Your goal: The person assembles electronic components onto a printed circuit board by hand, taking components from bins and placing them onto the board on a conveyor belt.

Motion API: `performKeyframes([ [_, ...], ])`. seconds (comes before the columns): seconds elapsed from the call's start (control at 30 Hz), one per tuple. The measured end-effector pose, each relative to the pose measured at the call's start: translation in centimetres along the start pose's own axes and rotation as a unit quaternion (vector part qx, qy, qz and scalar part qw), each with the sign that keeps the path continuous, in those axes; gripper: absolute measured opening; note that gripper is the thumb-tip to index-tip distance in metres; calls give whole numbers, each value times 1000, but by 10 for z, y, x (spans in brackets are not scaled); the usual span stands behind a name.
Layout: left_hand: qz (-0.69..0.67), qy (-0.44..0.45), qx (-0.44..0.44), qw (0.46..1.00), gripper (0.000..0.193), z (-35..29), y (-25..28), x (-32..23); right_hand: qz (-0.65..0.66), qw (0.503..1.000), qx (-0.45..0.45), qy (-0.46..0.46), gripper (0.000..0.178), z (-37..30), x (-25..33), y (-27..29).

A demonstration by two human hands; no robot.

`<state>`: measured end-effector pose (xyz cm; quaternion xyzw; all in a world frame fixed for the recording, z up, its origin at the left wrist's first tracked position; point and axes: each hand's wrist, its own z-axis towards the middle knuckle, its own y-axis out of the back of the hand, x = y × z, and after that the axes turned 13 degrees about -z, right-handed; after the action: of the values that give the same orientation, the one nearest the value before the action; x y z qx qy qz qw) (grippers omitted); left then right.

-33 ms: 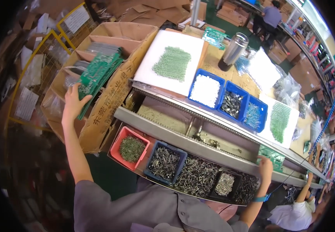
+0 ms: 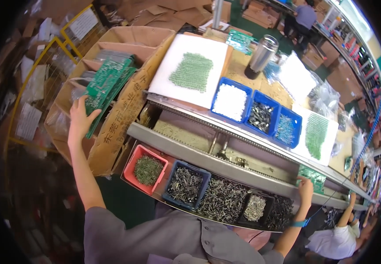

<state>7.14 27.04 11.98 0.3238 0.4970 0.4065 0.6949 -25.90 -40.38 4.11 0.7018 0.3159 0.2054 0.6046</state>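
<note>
At the left, my left hand (image 2: 80, 119) grips the near end of a green circuit board (image 2: 105, 81), thumb on one side and fingers on the other. More green boards lie beneath it, leaning in a divided cardboard box (image 2: 122, 116). My right hand (image 2: 305, 190) is at the right, its fingers closed at the left edge of another green circuit board (image 2: 314, 177) between the conveyor rails; the fingertips are small in view. A blue band (image 2: 300, 223) circles my right wrist.
Before me, a tray holds a red bin (image 2: 132, 177), a blue bin (image 2: 169, 192) and loose metal-legged parts (image 2: 223, 200). Beyond the metal rail (image 2: 177, 145) stand blue bins (image 2: 231, 120), white foam sheets (image 2: 162, 72) and a steel flask (image 2: 263, 57). A person (image 2: 333, 242) works at the far right.
The view has shifted slightly. My right hand and the board beside it sit a little farther right along the rails. My left hand keeps its hold on the board.
</note>
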Motion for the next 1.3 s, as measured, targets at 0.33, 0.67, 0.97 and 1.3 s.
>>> performKeyframes([
  [0.33,-209,-204,190,937,76,-26,-48,-129,62,979,-190,45,25,26,-35,-15],
  [0.67,-259,-367,401,798,67,-61,-181,-215,166,962,-129,172,18,-28,101,-4],
  [0.97,-228,-387,403,797,67,-59,-208,-219,170,959,-133,183,16,-35,104,6],
  [1.3,-193,-395,373,817,56,-80,-215,-211,179,891,-249,335,12,-1,197,25],
])
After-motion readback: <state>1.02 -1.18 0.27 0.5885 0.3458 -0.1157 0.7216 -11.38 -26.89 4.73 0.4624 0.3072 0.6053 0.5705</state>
